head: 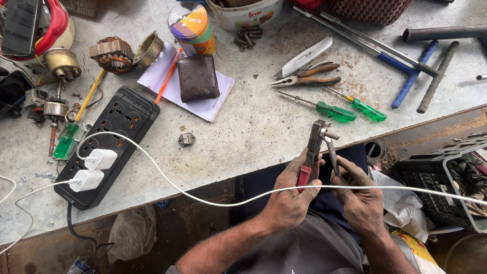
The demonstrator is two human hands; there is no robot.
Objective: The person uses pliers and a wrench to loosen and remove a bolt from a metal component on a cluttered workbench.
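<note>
My left hand [286, 195] grips the red handles of a pair of pliers [314, 144], held upright at the bench's front edge. The plier jaws clamp a small metal piece [331, 136]. My right hand [361, 195] pinches a thin metal part [333, 157] just below the jaws, fingers closed on it. A white cable [203, 199] runs across both hands from a charger [100, 159] plugged into a black power strip [109, 144] on the left.
On the worn grey bench [243, 132] lie two green screwdrivers [335, 111], pliers [309, 81], a utility knife [304, 57], a blue-handled T-wrench [411, 71], a brown wallet on paper [198, 78], a tin [193, 28] and motor parts [114, 55]. A crate [446, 182] sits right.
</note>
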